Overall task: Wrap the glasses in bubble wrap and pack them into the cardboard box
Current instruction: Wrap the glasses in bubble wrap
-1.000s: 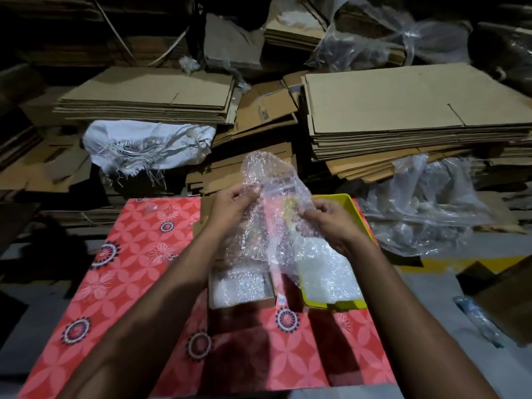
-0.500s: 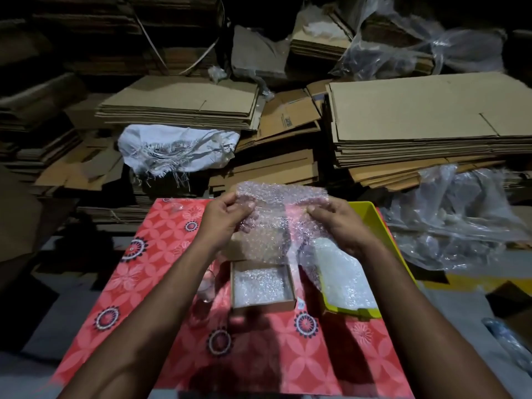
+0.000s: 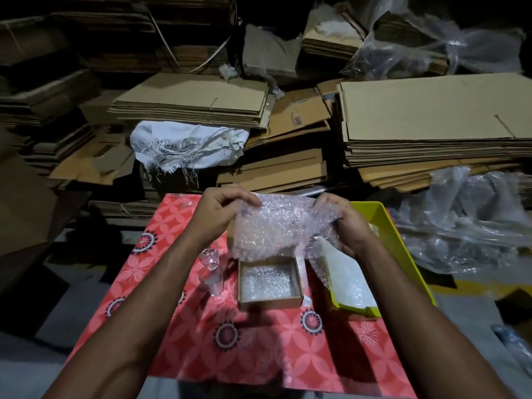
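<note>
Now my left hand [image 3: 218,217] and right hand [image 3: 345,226] pinch the wrap [image 3: 276,226] taut at frame centre; I should keep it flat before laying a glass [image 3: 211,279], lower left of the box [image 3: 270,283].

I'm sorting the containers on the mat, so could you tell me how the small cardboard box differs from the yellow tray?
The cardboard box is brown, squarish and smaller; the yellow tray is bright plastic, longer and larger. The box sits centred under the held bubble wrap; the tray lies to its right, partly behind the right hand. Both are open-topped and hold bubble wrap.
</note>
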`<act>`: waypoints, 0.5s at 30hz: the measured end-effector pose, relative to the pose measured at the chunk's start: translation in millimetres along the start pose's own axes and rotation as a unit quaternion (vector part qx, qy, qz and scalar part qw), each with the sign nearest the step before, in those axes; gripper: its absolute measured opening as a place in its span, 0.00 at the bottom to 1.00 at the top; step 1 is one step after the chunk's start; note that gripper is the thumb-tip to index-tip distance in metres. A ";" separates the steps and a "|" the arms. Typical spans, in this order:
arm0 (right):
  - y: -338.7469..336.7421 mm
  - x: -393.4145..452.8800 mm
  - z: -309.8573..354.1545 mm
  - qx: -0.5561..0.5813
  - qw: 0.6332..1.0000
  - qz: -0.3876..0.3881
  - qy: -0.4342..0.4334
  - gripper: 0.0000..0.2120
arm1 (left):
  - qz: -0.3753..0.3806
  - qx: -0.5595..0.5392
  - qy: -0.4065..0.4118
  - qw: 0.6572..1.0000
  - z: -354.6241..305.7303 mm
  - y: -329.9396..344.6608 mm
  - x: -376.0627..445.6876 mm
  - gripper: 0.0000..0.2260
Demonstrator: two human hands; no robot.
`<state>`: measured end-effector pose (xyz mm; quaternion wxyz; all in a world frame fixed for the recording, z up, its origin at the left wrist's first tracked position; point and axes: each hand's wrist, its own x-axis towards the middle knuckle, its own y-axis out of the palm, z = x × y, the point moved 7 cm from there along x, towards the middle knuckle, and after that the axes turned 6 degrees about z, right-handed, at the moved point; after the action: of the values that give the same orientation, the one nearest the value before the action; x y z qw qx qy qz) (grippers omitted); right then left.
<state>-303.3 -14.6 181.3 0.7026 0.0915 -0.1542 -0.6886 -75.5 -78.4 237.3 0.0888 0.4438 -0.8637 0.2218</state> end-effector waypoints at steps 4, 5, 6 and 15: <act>-3.4 2.1 -5.6 0.077 0.997 -0.012 0.025 0.18 | -0.015 -0.073 -0.012 0.997 4.1 1.1 -3.2 0.19; -3.3 3.1 -6.5 0.066 0.997 -0.008 0.034 0.22 | -0.026 -0.078 -0.027 0.996 6.4 0.9 -4.6 0.19; -4.1 4.5 -7.6 0.026 0.999 -0.004 0.041 0.24 | -0.034 -0.076 -0.047 0.995 8.2 1.7 -5.5 0.17; -12.7 4.5 -7.9 -0.075 0.992 -0.089 0.046 0.28 | -0.114 -0.101 -0.121 0.981 28.6 -8.7 -7.1 0.21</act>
<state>-312.5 -20.2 170.0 0.6494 0.0836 -0.0609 -0.7533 -63.1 -90.8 212.2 0.0529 0.5519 -0.8296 0.0663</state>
